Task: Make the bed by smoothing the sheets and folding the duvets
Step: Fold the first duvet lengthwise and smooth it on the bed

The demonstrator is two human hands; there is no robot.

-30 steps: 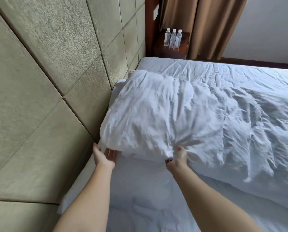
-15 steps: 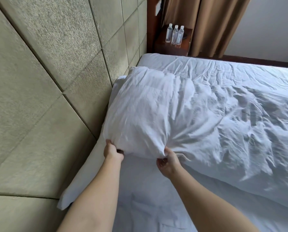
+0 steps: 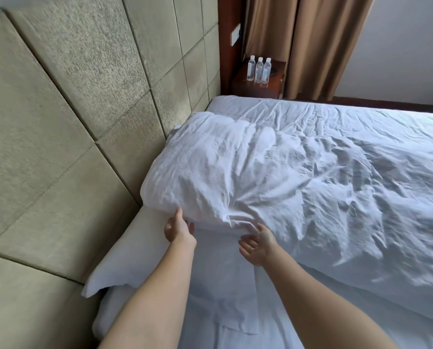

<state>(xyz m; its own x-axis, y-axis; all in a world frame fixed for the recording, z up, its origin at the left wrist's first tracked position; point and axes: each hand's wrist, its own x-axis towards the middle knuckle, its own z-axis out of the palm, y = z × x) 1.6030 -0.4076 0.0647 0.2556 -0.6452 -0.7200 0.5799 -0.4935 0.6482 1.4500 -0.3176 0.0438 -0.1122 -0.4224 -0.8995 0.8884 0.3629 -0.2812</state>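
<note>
A crumpled white duvet covers most of the bed, its head end doubled over into a thick fold. My left hand is at the fold's near left corner, fingers apart, with the thumb touching the fabric. My right hand lies palm up just under the fold's near edge, fingers spread and nothing gripped. Below both hands the white bottom sheet shows, creased. A white pillow lies along the headboard, to the left of my left arm.
A padded beige headboard runs along the left. At the far corner a dark wooden nightstand carries three water bottles. Brown curtains hang behind it, with a pale wall on the right.
Both hands held the duvet fold's near edge half a second ago; now they have let go and opened just below it. The fold has settled lower onto the bed.
</note>
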